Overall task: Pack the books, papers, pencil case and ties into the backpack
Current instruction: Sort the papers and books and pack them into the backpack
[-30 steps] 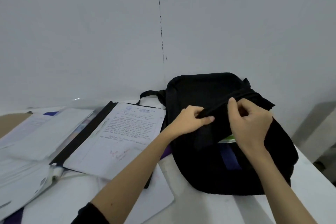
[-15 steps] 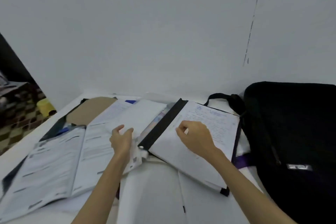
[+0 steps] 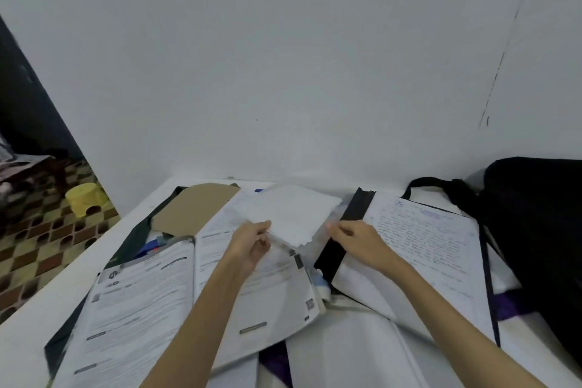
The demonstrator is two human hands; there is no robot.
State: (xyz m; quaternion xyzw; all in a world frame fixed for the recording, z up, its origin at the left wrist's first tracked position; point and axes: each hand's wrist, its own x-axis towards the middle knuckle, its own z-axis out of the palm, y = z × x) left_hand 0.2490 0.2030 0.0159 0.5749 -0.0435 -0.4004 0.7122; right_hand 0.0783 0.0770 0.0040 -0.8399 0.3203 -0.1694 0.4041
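The loose white paper sat lifted above the open printed book, just left of the handwritten notebook. I saw my left hand pinching its near-left edge and my right hand pinching its near-right corner. The black backpack stood right of that notebook, touching it.

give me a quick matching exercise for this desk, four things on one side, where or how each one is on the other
Things:
1 backpack
2 loose sheet
3 brown card
4 handwritten page

States:
a held up by both hands
b lying between the black spine strip and the bag
c flat at the back left of the desk
d far right, black

Pairs: 1-d, 2-a, 3-c, 4-b
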